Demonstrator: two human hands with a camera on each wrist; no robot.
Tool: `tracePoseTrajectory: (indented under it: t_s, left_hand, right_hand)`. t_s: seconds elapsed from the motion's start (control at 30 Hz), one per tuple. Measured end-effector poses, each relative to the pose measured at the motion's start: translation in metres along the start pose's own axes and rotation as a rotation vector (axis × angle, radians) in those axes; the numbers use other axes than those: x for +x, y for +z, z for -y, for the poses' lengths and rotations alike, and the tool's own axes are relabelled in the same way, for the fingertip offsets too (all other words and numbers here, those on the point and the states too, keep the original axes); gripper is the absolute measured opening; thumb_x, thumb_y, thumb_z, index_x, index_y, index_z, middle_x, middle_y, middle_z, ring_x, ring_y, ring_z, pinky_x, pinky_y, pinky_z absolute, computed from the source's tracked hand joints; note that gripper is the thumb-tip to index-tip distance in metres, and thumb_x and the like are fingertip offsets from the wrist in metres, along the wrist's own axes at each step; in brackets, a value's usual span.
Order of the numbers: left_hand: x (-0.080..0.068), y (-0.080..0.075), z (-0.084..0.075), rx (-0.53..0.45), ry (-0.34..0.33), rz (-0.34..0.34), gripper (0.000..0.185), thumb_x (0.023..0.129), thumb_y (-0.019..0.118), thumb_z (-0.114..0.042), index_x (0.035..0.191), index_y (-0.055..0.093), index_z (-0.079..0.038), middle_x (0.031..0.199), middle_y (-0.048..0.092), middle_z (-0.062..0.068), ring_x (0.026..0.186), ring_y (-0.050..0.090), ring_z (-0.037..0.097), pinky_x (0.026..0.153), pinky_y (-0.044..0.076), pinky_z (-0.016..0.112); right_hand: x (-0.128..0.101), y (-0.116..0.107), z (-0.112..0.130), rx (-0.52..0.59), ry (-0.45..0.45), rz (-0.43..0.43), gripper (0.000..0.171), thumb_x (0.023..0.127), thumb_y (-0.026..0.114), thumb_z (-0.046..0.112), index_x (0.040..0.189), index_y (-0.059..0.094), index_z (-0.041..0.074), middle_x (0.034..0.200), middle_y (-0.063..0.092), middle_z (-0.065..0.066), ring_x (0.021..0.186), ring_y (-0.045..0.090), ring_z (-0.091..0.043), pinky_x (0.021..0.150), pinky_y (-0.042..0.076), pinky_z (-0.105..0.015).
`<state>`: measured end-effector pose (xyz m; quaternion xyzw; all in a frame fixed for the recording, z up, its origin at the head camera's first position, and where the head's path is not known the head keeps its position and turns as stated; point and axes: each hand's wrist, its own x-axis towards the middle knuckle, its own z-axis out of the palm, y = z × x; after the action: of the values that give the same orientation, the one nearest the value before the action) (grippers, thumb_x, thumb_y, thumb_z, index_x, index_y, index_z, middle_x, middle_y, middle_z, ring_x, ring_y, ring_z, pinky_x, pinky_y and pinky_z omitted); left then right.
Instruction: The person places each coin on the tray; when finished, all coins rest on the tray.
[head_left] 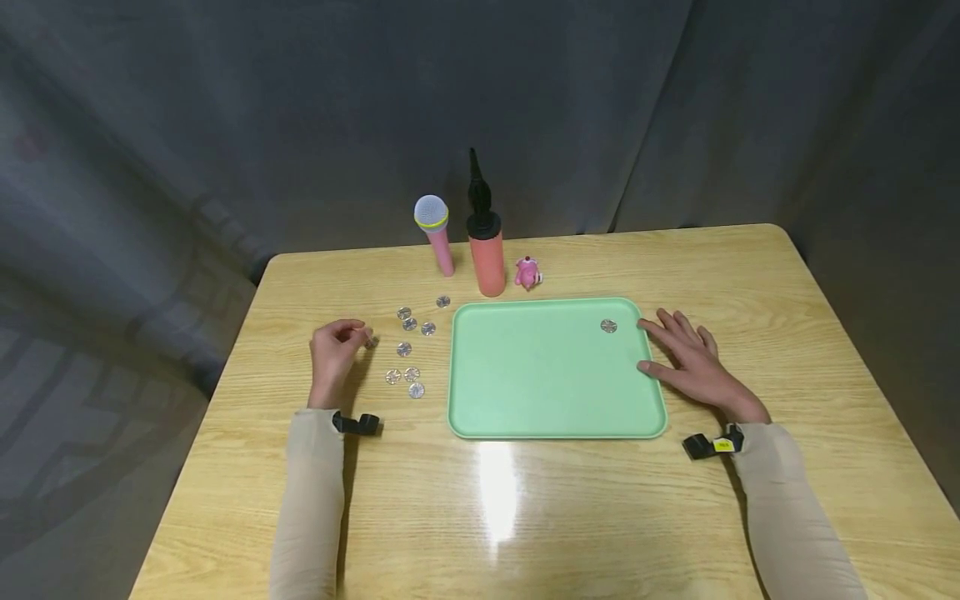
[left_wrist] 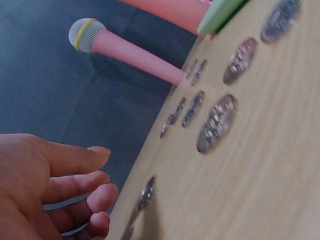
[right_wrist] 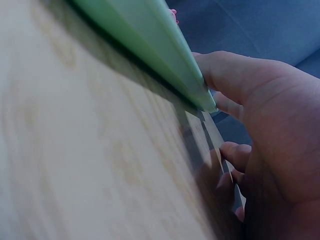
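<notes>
My left hand (head_left: 334, 354) hovers over the left part of the table, its fingers loosely bent. Just off its fingertips, a shiny silvery round piece (left_wrist: 146, 193) lies on the wood, and the left wrist view shows a gap between it and the fingers. Several matching round pieces (left_wrist: 217, 123) are scattered between that hand and a light green tray (head_left: 555, 425). Inside the tray, near its far right corner, lies one more such piece (head_left: 608, 326). At the tray's right edge is my right hand (head_left: 693, 367), fingers spread, with thumb and index finger at the rim.
Behind the tray stand a pink toy microphone (head_left: 441, 250), a coral pump (head_left: 489, 262) with a black nozzle and a small pink figurine (head_left: 528, 273). A dark grey curtain (head_left: 562, 108) hangs behind the wooden table (head_left: 600, 517).
</notes>
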<state>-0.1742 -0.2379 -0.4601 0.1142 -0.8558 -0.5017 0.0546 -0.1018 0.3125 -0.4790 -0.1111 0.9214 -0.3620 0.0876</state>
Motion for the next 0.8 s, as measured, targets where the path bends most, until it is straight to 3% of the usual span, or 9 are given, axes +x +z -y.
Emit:
tracePoseTrajectory:
  t_s: [0.2, 0.5, 0.8]
  left_hand:
    - [0.0, 0.002, 0.007, 0.081, -0.002, 0.034, 0.022, 0.088, 0.07, -0.005, 0.107, 0.071, 0.008, 0.091, 0.067, 0.016, 0.07, 0.052, 0.006, 0.055, 0.042, 0.014]
    - [-0.002, 0.002, 0.011, 0.241, 0.035, 0.071, 0.02, 0.09, 0.072, -0.012, 0.101, 0.073, 0.005, 0.091, 0.068, 0.019, 0.072, 0.052, 0.015, 0.057, 0.041, 0.018]
    - [-0.002, 0.003, 0.013, 0.292, 0.068, 0.113, 0.015, 0.091, 0.071, -0.008, 0.101, 0.074, 0.003, 0.094, 0.07, 0.02, 0.076, 0.053, 0.017, 0.06, 0.041, 0.018]
  right_hand:
    - [0.0, -0.002, 0.001, -0.004, 0.004, 0.007, 0.073, 0.097, 0.062, 0.034, 0.158, 0.028, 0.014, 0.166, 0.004, -0.029, 0.154, -0.009, -0.048, 0.116, -0.013, -0.069]
    - [0.0, -0.002, 0.001, -0.014, 0.01, 0.009, 0.073, 0.096, 0.063, 0.034, 0.158, 0.029, 0.013, 0.166, 0.005, -0.029, 0.154, -0.008, -0.048, 0.116, -0.012, -0.07]
    - [0.0, -0.001, 0.001, -0.013, 0.006, 0.009, 0.073, 0.097, 0.062, 0.034, 0.158, 0.029, 0.013, 0.166, 0.005, -0.03, 0.154, -0.008, -0.048, 0.116, -0.013, -0.07]
